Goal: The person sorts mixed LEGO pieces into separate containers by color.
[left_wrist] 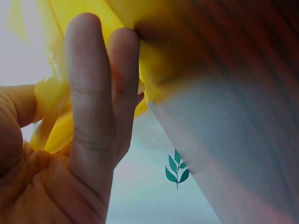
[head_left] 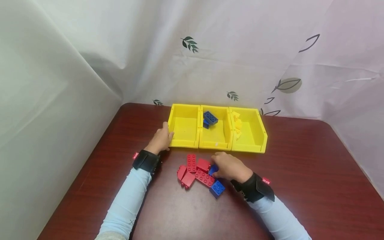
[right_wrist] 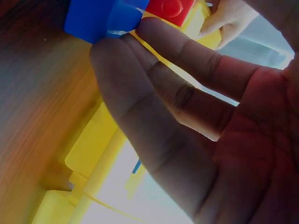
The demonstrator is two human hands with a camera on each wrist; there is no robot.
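My left hand (head_left: 160, 138) holds the side wall of the left yellow bin (head_left: 185, 146); in the left wrist view its thumb is on one side of the yellow plastic and long fingers (left_wrist: 91, 93) on the other. Over the pile, my right hand (head_left: 231, 166) has thumb and fingers around a blue brick (head_left: 213, 169), partly hidden by the hand. The right wrist view has its fingertips (right_wrist: 112, 51) against blue plastic (right_wrist: 88, 18). Another blue brick (head_left: 217, 189) lies just nearer, beside several red bricks (head_left: 205, 178).
The middle bin (head_left: 220, 146) contains blue bricks (head_left: 210, 118), and the right bin (head_left: 249, 148) has yellow bricks (head_left: 238, 124) along its left wall. All three bins stand side by side at the back of the dark red table (head_left: 300, 166), before a white curtain (head_left: 228, 53).
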